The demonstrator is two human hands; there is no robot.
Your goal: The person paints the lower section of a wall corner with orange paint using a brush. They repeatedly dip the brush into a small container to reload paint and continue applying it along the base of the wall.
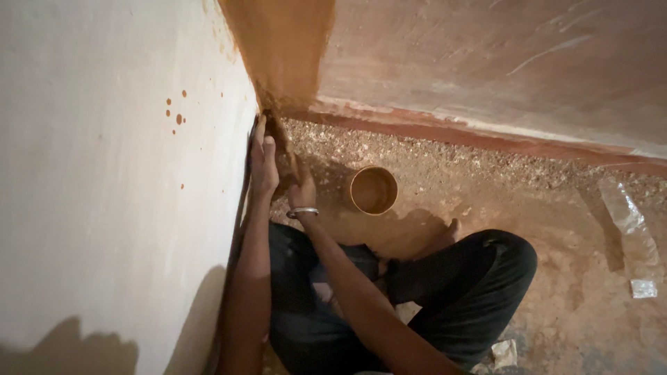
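I sit cross-legged on a speckled floor in the corner of two walls. My left hand lies flat against the base of the white wall, fingers stretched up toward the corner. My right hand, with a metal bangle on the wrist, grips a paintbrush whose bristles touch the bottom of the corner. Wet ochre-brown paint covers the corner strip of the brownish wall above the brush. A round can of brown paint stands on the floor just right of my right hand.
Brown paint drops spot the white wall. A reddish skirting band runs along the base of the far wall. A clear plastic wrapper lies on the floor at right, and a paper scrap near my knee.
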